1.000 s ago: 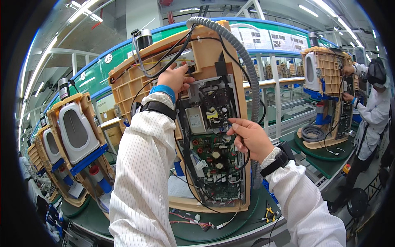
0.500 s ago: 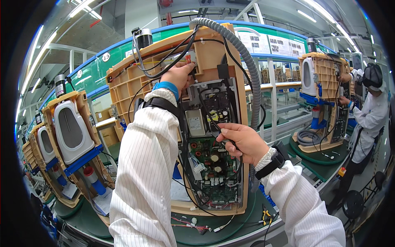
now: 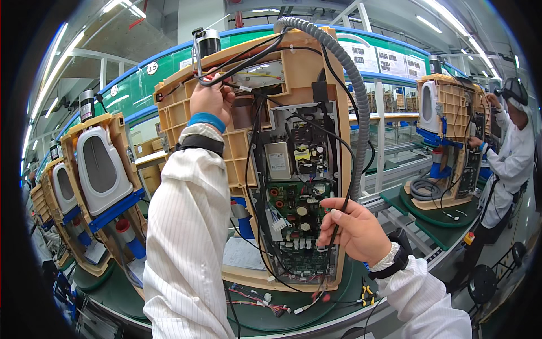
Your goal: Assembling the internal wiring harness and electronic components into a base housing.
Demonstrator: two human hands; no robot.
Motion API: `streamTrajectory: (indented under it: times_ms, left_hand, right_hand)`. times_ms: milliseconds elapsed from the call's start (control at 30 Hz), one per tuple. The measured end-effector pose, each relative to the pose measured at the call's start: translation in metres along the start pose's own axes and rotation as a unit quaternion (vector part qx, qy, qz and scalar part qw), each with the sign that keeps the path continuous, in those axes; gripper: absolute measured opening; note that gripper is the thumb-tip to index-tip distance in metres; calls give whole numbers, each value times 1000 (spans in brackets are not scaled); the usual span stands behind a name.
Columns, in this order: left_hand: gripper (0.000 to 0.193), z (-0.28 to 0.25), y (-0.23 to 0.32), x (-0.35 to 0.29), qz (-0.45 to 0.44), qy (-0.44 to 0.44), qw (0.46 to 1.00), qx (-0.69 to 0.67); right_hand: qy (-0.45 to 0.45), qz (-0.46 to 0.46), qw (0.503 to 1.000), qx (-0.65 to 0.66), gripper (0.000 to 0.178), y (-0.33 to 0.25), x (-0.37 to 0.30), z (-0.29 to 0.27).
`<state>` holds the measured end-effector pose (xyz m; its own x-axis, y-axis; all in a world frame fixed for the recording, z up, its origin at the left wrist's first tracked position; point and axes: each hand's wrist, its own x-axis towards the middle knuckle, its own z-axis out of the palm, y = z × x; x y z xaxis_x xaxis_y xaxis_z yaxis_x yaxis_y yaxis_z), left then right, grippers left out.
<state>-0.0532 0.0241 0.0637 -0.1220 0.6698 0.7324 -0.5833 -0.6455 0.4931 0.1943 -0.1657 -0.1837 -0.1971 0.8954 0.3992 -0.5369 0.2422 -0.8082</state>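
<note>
A tan ribbed plastic housing (image 3: pixel 237 151) stands upright before me, with a green circuit board (image 3: pixel 293 257) and a silver metal box (image 3: pixel 278 160) in its open bay. My left hand (image 3: pixel 211 103) is raised at its upper left, fingers closed on the end of a black cable (image 3: pixel 305 120) that has a white tag near the fingers. A bit of red shows at those fingertips. That cable loops right and down across the bay. Lower down, in front of the circuit board, my right hand (image 3: pixel 357 230) pinches a black cable, apparently the same one.
A grey corrugated hose (image 3: pixel 359 107) arches over the housing's right side. Loose wires with connectors (image 3: pixel 268 299) and yellow-handled pliers (image 3: pixel 367 295) lie on the green bench top. Similar housings stand left and right. A co-worker (image 3: pixel 511 141) works at the right one.
My left hand has moved left, away from the metal bracket at the housing's top, drawing the cable along. My right hand has slid lower. The view has shifted slightly.
</note>
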Motion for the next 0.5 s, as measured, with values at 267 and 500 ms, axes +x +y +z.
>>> streamTrajectory:
  times_ms: [267,500]
  left_hand:
    - [15,10,32,2,22,-57,993,99]
    - [16,-7,45,2,-83,2,970,229]
  right_hand:
    - [-14,4,1000,9,32,-1,-1,1]
    - [57,-16,998,-30,30,1,-1,-5]
